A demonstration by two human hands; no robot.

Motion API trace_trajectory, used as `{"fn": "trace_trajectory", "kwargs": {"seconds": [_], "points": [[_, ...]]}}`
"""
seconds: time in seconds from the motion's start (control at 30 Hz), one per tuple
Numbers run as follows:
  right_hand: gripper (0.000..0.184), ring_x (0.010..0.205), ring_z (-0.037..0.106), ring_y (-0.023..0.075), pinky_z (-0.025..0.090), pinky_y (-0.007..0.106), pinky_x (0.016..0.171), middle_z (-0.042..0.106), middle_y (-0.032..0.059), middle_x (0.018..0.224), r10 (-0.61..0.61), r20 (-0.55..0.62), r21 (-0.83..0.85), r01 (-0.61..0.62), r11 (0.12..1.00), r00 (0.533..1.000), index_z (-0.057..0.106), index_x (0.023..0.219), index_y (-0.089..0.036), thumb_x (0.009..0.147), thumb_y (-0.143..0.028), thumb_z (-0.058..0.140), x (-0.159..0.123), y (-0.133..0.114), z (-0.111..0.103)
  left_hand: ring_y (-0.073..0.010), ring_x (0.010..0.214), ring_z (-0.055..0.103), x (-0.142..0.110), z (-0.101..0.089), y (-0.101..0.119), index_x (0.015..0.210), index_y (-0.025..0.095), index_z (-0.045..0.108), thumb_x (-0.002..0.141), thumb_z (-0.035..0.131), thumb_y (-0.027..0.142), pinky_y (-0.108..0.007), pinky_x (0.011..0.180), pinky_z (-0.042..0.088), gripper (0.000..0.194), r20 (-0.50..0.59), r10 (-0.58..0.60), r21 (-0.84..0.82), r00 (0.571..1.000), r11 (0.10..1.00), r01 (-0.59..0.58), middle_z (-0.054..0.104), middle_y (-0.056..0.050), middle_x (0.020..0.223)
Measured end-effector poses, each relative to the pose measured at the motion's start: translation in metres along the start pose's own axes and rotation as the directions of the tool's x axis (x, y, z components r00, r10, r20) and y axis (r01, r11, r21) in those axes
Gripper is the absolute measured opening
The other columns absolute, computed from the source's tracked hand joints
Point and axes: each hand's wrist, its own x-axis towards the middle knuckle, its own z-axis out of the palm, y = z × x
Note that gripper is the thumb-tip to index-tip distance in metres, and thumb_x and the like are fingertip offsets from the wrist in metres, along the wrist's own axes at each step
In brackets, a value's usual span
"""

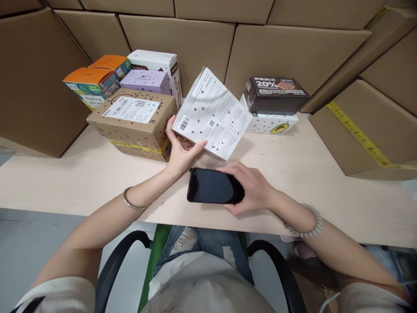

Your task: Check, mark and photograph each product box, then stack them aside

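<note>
My left hand grips the near left corner of a white printed box, thumb on its face and fingers behind. The box is tilted, its barcode and small print turned up toward me. In my right hand is a black smartphone, held flat by its edges just below the box; its screen looks dark. A brown carton with a white shipping label and yellow tape stands close beside my left hand.
Behind the carton stand a lilac box, orange-topped boxes and a white box. At right, a dark brown box rests on a white avocado box. Large cartons wall the table's back and sides.
</note>
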Motion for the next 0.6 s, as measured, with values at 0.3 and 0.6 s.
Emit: {"fn": "trace_trajectory", "kwargs": {"seconds": [0.3,0.6], "points": [[0.072,0.107,0.061,0.0313,0.053,0.048,0.092,0.065,0.0137,0.119,-0.045,0.144,-0.003,0.046,0.999,0.988,0.059,0.135,-0.018,0.071,-0.039,0.083,0.004,-0.003,0.019,-0.0342,0.150,0.054,-0.002,0.000,0.005,0.155,0.042,0.017,0.065,0.098,0.062,-0.054,0.128,0.044,0.123,0.024,-0.074,-0.037,0.997,0.997,0.075,0.047,-0.015,0.162],[0.071,0.108,0.062,0.0326,0.054,0.049,0.090,0.070,0.0152,0.120,-0.061,0.195,-0.072,0.076,0.995,0.979,0.064,0.136,-0.016,0.079,-0.054,0.081,0.003,-0.004,0.018,-0.0330,0.150,0.055,-0.003,0.001,0.005,0.155,0.044,0.021,0.065,0.099,0.059,-0.053,0.124,0.049,0.120,-0.003,-0.100,-0.057,0.995,0.993,0.099,0.045,-0.013,0.164]]}}
